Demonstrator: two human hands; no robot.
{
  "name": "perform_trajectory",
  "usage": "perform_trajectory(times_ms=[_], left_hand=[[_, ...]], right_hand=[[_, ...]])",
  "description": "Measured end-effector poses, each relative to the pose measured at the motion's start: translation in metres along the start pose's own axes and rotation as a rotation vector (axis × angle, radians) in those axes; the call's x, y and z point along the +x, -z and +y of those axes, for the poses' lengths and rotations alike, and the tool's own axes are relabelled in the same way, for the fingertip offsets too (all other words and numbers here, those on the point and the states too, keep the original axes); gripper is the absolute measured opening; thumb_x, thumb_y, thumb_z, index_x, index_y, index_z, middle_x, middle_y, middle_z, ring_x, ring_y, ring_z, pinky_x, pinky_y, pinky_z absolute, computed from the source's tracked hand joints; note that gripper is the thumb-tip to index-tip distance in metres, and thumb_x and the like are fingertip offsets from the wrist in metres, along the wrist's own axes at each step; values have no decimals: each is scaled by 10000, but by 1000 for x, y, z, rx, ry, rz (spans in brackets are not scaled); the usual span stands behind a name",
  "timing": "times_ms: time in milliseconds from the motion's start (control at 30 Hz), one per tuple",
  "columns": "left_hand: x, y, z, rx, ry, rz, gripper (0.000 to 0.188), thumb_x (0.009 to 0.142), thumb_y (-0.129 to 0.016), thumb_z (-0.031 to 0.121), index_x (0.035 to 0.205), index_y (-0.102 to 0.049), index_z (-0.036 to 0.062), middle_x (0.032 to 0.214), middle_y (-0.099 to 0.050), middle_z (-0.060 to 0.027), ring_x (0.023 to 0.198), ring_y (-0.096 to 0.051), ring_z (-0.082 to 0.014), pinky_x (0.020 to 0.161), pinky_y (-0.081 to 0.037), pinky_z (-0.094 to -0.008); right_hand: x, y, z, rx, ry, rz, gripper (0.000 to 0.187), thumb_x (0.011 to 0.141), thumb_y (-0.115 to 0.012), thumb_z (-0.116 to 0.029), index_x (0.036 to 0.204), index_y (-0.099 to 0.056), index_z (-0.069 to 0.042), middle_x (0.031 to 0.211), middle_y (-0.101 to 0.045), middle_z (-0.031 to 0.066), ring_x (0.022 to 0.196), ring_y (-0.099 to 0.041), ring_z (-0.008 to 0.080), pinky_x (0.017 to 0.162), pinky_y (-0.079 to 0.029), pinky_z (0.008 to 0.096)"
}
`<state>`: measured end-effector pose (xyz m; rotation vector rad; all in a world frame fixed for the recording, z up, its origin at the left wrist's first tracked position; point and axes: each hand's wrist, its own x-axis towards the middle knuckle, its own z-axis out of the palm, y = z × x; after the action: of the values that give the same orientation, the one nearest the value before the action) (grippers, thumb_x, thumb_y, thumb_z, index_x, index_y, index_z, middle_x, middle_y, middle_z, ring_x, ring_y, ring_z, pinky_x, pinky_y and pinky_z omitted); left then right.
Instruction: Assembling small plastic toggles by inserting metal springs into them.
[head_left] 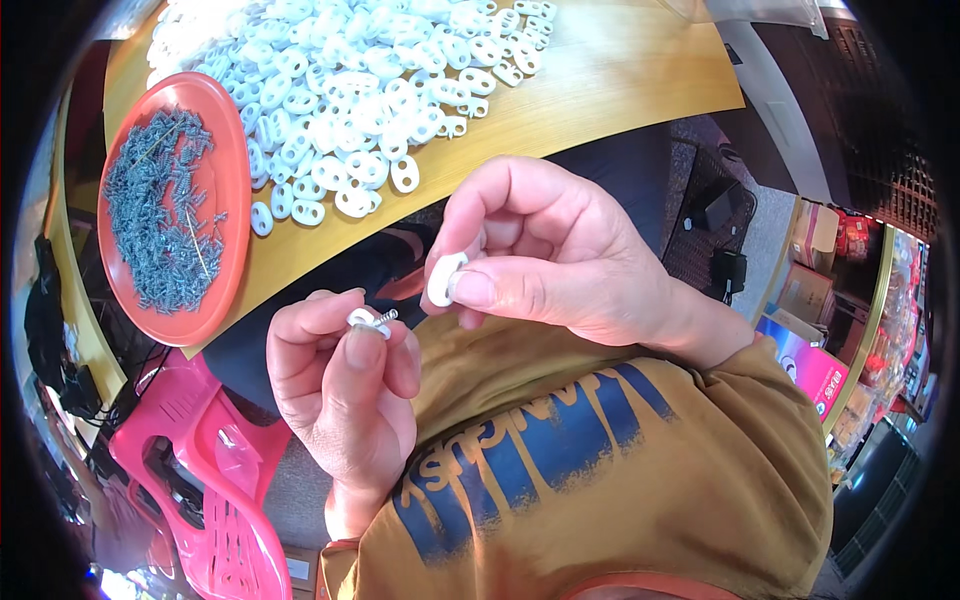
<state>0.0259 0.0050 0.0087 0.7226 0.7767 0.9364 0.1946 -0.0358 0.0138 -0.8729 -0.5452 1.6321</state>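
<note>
Between the thumb and fingers of my left hand (338, 385) is a small white plastic piece (360, 319), with a metal screw (386, 316) sticking out of it toward the right. My right hand (565, 265) pinches a white oval plastic piece (443, 280) between thumb and forefinger. The two pieces are held apart, close to each other above my lap. Beyond my hands, a heap of white oval pieces with two holes (350, 90) covers much of the table. A red-orange oval tray (242, 190) at its left holds many small grey screws (160, 240).
The wooden table (640, 70) has its near edge just beyond my hands. A pink plastic chair (205, 450) stands at the lower left. Shelves with boxes and packages (810, 290) line the right side. A dark device with cables (715, 210) lies under the table.
</note>
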Motion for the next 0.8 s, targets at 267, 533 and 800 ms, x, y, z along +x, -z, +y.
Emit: perform_trajectory(times_ms=[267, 533, 800], left_hand=[[-1, 1, -1, -15, 5, 0, 195, 808, -566, 33, 991, -516, -13, 737, -553, -61, 485, -435, -78, 461, -371, -199], [0, -1, -1, 4, -3, 0, 233, 816, -567, 52, 1031, -514, -19, 767, -605, -85, 499, -453, -72, 464, -378, -190], [0, -10, -3, 57, -77, 44, 205, 808, -580, 37, 995, -512, -11, 777, -608, -104, 508, -493, -92, 455, -400, -193]], right_hand=[[1, -5, -3, 15, -81, 47, 219, 867, -535, -87, 1064, -543, 9, 882, -597, 40, 790, -550, 67, 684, -456, 203], [1, -10, -6, 44, -78, 103, 255, 882, -512, -100, 1103, -549, 22, 939, -626, 109, 761, -600, 115, 711, -490, 225], [0, -14, -4, 87, -47, 112, 243, 856, -536, -35, 1090, -544, 33, 952, -623, 107, 784, -602, 106, 697, -501, 214]])
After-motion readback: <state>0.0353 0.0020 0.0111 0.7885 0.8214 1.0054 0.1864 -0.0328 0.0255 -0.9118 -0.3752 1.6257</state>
